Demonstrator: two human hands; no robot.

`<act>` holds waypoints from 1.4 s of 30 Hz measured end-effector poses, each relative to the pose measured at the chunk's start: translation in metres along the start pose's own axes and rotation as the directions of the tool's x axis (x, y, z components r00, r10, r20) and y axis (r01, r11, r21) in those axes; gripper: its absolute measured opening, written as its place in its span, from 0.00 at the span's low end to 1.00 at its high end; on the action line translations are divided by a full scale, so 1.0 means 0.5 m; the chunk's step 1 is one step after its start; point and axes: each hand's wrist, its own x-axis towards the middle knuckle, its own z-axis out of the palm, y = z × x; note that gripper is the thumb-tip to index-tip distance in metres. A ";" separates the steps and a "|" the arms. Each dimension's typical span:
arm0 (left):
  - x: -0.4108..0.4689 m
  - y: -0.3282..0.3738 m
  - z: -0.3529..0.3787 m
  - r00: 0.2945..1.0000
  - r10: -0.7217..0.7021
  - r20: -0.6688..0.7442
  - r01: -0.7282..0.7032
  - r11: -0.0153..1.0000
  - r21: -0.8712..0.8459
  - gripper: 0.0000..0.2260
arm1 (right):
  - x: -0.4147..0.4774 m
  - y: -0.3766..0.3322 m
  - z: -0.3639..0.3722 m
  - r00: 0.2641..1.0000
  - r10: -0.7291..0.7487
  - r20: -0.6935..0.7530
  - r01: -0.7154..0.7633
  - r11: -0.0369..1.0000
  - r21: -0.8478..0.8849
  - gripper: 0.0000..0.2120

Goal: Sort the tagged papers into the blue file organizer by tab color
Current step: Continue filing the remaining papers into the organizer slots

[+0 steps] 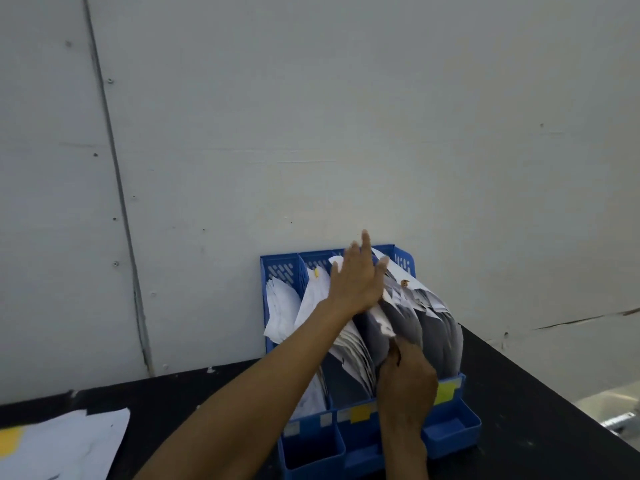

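The blue file organizer (pixel 453 429) stands against the wall with several slots full of white papers. My left hand (pixel 358 284) reaches over the middle slots, fingers straight, pressing flat against the upright papers (pixel 401 317) near their top edges. My right hand (pixel 407 379) is lower, at the front of the third slot, pinching the lower edge of a sheet (pixel 386 327) among those papers. A yellow tab (pixel 316 273) sticks up from papers in the second slot, and an orange tab (pixel 404 282) shows on papers at the right. Yellow labels (pixel 360 414) mark the slot fronts.
A loose stack of white papers with a yellow tab (pixel 65 445) lies on the black table (pixel 540 393) at the lower left. The grey wall (pixel 311 133) is right behind the organizer. The table's right edge runs diagonally at the right.
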 end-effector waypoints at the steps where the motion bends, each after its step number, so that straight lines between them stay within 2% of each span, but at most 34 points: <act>1: -0.004 -0.001 0.001 0.998 0.026 0.060 -0.022 0.998 -0.060 0.30 | -0.005 0.009 0.004 0.999 0.004 0.040 -0.003 0.999 -0.042 0.09; 3: -0.019 0.002 -0.008 0.997 0.073 0.033 -0.067 0.984 -0.162 0.30 | -0.010 0.018 0.009 0.997 0.034 0.070 -0.031 0.998 -0.056 0.08; 5: -0.035 0.009 -0.035 0.988 0.107 -0.109 -0.133 0.953 -0.274 0.30 | 0.000 0.010 0.002 0.996 0.077 0.043 -0.077 0.997 0.011 0.10; 7: -0.056 0.011 -0.069 0.967 0.123 -0.223 -0.196 0.918 -0.346 0.28 | 0.018 -0.006 -0.017 0.995 0.094 0.016 -0.094 0.996 0.006 0.10; 10: -0.110 -0.035 -0.138 0.945 0.077 -0.319 -0.208 0.892 -0.401 0.25 | 0.030 -0.050 -0.040 0.999 0.047 0.014 -0.047 0.999 -0.007 0.15; 12: -0.178 -0.101 -0.190 0.925 0.010 -0.380 -0.166 0.910 -0.381 0.24 | 0.020 -0.090 -0.048 0.999 -0.033 -0.002 0.033 0.999 0.031 0.20; 14: -0.268 -0.188 -0.235 0.900 -0.067 -0.432 -0.085 0.943 -0.323 0.23 | 0.004 -0.131 -0.053 0.988 -0.155 -0.026 0.156 0.987 0.034 0.22; 17: -0.430 -0.344 -0.281 0.860 -0.233 -0.453 0.161 0.968 -0.193 0.22 | -0.061 -0.194 -0.048 0.955 -0.297 -0.001 0.297 0.954 0.040 0.16; 18: -0.492 -0.401 -0.293 0.835 -0.311 -0.454 0.277 0.950 -0.141 0.21 | -0.099 -0.217 -0.038 0.946 -0.321 0.037 0.317 0.945 0.083 0.14; 20: -0.596 -0.482 -0.298 0.736 -0.494 -0.462 0.513 0.853 -0.095 0.19 | -0.179 -0.252 -0.022 0.917 -0.352 0.188 0.319 0.930 0.184 0.11; 22: -0.696 -0.536 -0.318 0.571 -0.661 -0.486 0.734 0.677 -0.057 0.18 | -0.285 -0.299 0.007 0.814 -0.353 0.462 0.245 0.929 0.278 0.05; 24: -0.773 -0.563 -0.342 0.435 -0.761 -0.482 0.875 0.484 0.025 0.19 | -0.396 -0.348 0.033 0.638 -0.283 0.716 0.142 0.957 0.253 0.05; 26: -0.824 -0.575 -0.363 0.325 -0.828 -0.456 0.940 0.336 0.061 0.21 | -0.494 -0.380 0.061 0.509 -0.197 0.838 0.110 0.980 0.163 0.10; 28: -0.858 -0.587 -0.381 0.269 -0.855 -0.444 0.962 0.259 0.085 0.22 | -0.579 -0.419 0.079 0.438 -0.107 0.893 0.132 0.990 0.053 0.14; 30: -0.863 -0.587 -0.387 0.269 -0.840 -0.471 0.961 0.270 0.067 0.20 | -0.629 -0.440 0.075 0.425 -0.046 0.904 0.193 0.980 -0.041 0.17; 32: -0.867 -0.586 -0.395 0.274 -0.828 -0.490 0.949 0.317 -0.004 0.19 | -0.658 -0.450 0.066 0.451 -0.017 0.892 0.235 0.967 -0.100 0.18; 37: -0.887 -0.604 -0.414 0.256 -0.831 -0.494 0.868 0.423 -0.262 0.17 | -0.663 -0.445 0.056 0.503 0.006 0.864 0.190 0.975 -0.118 0.17; 42: -0.887 -0.598 -0.421 0.208 -0.840 -0.502 0.800 0.441 -0.406 0.12 | -0.654 -0.453 0.050 0.526 0.035 0.850 0.195 0.968 -0.160 0.14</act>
